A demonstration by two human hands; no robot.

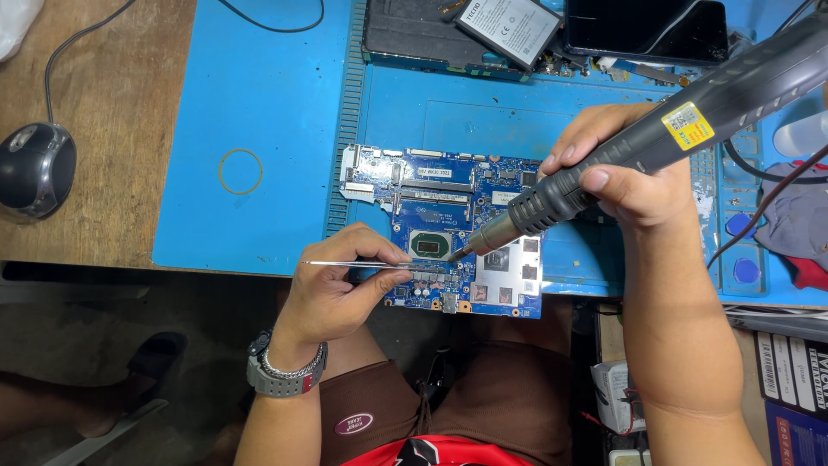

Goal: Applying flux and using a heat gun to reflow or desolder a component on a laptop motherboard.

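The left hand [332, 280], with a watch [285, 373] on its wrist, is closed around thin metal tweezers [358, 264], pinching them level so that their points reach rightward toward the tip of the tool in the other hand. Far to the left, a dark computer mouse [34, 168] sits on the bare wooden surface [121, 103], and a rubber band [241, 171] lies on the blue work mat [259, 129], both well clear of the work.

At the centre, a blue circuit board [448, 229] lies flat on the mat, just at the near edge of the surface, close to the person's lap. A dark square chip [429, 244] sits near the middle of the board, with a pale shielded patch beside it.

The right hand [625, 168] is wrapped firmly around the grey handle of a hot-air tool [638, 147], held like a thick pen and slanted down to the left so the metal nozzle [487, 237] points at a spot just beside the chip, where the tweezers meet it.

Along the mat's right edge, small moulded trays [740, 250] hold what look like small round blue items; their exact kind is too small to tell. At the top lie a flat battery [509, 28] and a dark phone [647, 30].
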